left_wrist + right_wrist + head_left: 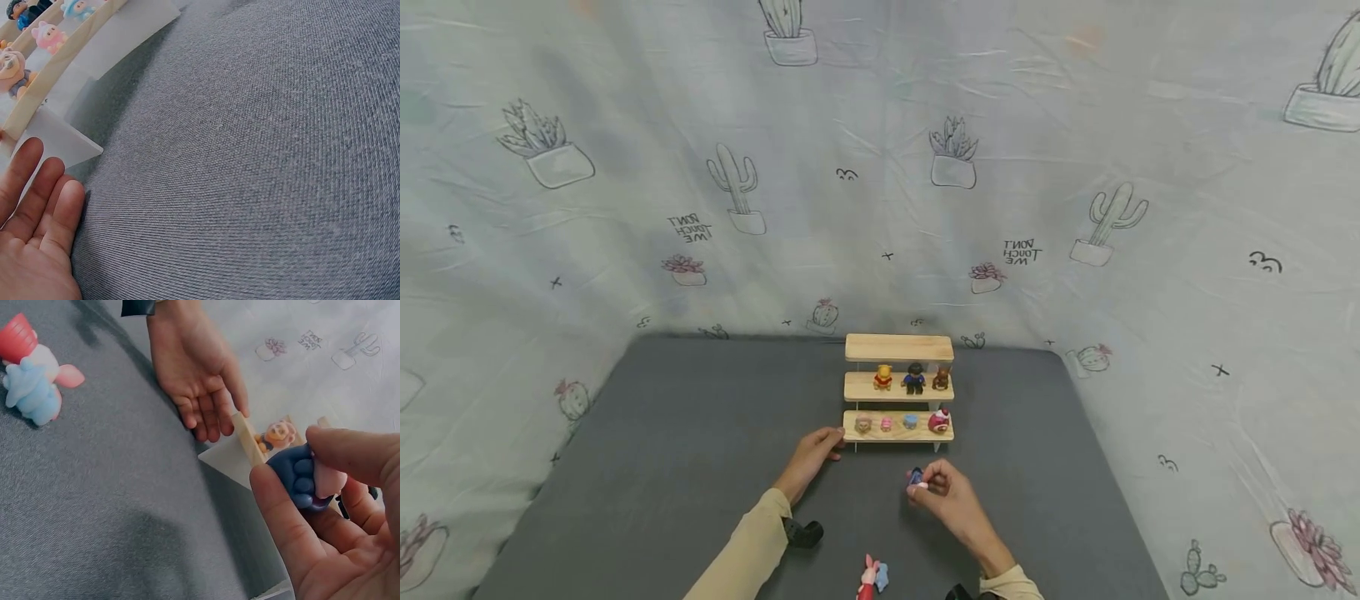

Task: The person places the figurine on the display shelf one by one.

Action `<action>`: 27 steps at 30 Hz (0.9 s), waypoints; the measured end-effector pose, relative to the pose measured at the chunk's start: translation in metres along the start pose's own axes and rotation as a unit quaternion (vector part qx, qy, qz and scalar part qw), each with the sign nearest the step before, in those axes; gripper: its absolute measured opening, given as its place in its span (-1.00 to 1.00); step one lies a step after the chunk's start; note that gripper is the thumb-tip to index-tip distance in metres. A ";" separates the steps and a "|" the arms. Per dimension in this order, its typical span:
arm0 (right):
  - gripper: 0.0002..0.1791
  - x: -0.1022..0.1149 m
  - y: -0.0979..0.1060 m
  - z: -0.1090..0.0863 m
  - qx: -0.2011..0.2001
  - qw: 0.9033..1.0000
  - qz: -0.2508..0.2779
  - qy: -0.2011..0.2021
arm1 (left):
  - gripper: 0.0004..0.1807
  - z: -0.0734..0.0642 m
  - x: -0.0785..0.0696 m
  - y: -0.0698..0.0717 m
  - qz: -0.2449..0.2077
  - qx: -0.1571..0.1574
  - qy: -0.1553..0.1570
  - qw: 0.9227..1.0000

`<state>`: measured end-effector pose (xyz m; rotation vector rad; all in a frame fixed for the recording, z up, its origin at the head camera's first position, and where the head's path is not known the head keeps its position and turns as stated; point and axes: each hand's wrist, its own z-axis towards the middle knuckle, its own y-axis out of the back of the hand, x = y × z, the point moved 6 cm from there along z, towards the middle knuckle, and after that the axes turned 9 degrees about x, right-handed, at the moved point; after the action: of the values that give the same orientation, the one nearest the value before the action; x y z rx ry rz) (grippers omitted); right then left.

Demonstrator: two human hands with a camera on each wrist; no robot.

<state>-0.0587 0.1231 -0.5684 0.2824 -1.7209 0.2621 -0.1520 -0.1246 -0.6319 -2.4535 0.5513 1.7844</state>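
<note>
A three-step wooden display shelf [898,347] with clear supports stands ahead of me. My left hand [814,454] is at the left end of its lowest step, fingers fairly straight and fingertips right at the edge. In front of the shelf, my right hand [953,500] pinches a small dark blue and pink toy figurine [295,474] between thumb and fingers. On the lowest step sit a brown figurine [863,425], a pink one [886,423], a light blue one [910,422] and a red one [938,421].
A yellow bear in red [882,378], a black-haired figure [913,379] and a brown figure [941,379] stand on the middle step. Near me on the grey tabletop [700,467] lie a red-and-pink figurine [868,577] and a light blue one [882,577]. Cactus-print cloth [880,208] hangs behind.
</note>
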 end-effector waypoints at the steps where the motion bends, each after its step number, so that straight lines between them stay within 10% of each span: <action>1: -0.66 0.001 0.001 0.000 -0.002 1.000 -0.001 0.003 | -0.48 0.000 0.000 -0.001 0.001 0.001 0.001 1.000; 13: -0.21 0.022 0.011 0.011 -0.018 0.997 -0.076 0.014 | -0.50 0.002 -0.001 0.000 -0.009 0.001 -0.004 1.000; 27: -0.48 0.042 0.019 0.021 -0.018 0.995 -0.090 0.033 | -0.51 0.001 -0.001 -0.002 -0.005 0.005 -0.015 1.000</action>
<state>-0.0916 0.1324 -0.5305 0.3948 -1.6220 0.1074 -0.1522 -0.1228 -0.6318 -2.4158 0.5422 1.8067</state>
